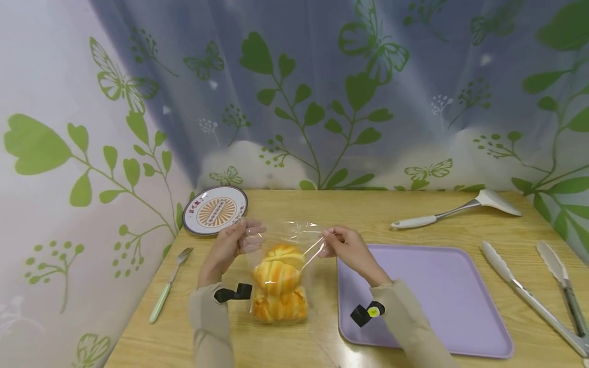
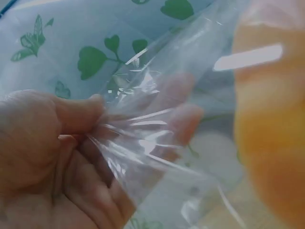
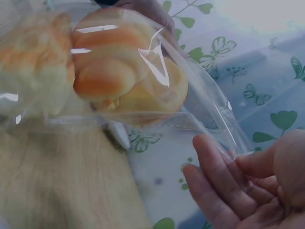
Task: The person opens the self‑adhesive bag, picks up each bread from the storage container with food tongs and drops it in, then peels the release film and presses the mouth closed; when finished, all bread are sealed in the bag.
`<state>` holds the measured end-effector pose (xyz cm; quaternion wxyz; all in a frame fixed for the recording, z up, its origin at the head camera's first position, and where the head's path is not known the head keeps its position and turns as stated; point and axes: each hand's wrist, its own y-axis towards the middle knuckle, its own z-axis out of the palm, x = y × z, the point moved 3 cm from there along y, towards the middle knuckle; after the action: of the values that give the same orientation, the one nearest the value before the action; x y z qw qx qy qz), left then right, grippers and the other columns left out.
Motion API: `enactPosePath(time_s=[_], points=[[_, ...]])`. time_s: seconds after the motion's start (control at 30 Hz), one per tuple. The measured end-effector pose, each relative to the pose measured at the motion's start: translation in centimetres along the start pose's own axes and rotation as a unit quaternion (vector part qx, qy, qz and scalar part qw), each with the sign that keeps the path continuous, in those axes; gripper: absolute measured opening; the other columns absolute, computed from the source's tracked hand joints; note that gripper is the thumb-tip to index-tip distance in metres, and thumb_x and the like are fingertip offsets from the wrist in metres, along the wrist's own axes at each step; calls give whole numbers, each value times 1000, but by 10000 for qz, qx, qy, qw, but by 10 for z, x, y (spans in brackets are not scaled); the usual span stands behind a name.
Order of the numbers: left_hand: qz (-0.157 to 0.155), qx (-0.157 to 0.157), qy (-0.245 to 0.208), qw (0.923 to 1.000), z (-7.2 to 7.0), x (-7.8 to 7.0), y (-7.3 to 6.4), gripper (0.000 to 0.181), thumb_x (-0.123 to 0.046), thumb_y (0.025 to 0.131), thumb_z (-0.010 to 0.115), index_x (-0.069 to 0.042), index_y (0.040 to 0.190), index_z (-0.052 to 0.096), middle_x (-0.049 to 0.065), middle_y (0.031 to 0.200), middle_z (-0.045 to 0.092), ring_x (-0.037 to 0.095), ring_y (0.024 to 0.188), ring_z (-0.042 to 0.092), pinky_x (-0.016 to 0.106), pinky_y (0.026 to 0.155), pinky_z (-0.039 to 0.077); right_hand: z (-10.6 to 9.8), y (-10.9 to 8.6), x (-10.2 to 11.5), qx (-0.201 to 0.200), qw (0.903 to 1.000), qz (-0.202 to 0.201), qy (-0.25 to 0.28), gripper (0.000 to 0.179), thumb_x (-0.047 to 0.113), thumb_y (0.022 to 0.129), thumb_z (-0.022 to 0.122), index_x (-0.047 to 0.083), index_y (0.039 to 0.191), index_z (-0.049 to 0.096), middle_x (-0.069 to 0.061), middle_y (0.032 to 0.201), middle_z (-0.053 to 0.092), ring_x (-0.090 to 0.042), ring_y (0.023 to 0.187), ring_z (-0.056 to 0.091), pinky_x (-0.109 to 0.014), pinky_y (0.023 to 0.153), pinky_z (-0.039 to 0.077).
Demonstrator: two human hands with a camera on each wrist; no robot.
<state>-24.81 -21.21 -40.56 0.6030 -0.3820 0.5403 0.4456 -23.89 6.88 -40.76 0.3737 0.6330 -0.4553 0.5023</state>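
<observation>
A clear plastic bag (image 1: 311, 294) holds several golden-brown bread rolls (image 1: 278, 278), stacked one above another, over the wooden table. My left hand (image 1: 228, 249) pinches the bag's upper left edge between thumb and forefinger. In the left wrist view the film gathers into creases at that pinch, and the other fingers of the left hand (image 2: 81, 152) show through it. The bag's upper right corner is pinched by my right hand (image 1: 346, 250). In the right wrist view the right hand (image 3: 248, 186) grips the film with thumb and forefinger, apart from the bread.
A lilac tray (image 1: 437, 296) lies right of the bag. Tongs (image 1: 529, 296) rest at the far right, and a white-handled turner (image 1: 442, 214) lies behind the tray. At the left are a round patterned plate (image 1: 216, 209) and a green-handled fork (image 1: 167, 289). Patterned curtain backs the table.
</observation>
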Motion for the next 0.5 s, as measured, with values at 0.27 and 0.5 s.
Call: enactPosePath(time_s=[0.27,0.5], points=[[-1102,485,1383,9830,-15,39,6,50,-31,107,36,4,143,43,24,138,54,25,114,66,32,92,56,4,6,-38,-109,9976,656,-183,28,8,101,50,-17,106,62,-19,83,72,-2,59,63,-27,66,59],[-1406,242,1392,9799,-18,65,13,50,-28,106,41,9,139,46,9,104,74,12,90,71,25,79,57,5,7,-54,-92,9953,922,-293,27,8,100,52,-17,102,62,-15,76,70,-2,55,59,-26,61,59]])
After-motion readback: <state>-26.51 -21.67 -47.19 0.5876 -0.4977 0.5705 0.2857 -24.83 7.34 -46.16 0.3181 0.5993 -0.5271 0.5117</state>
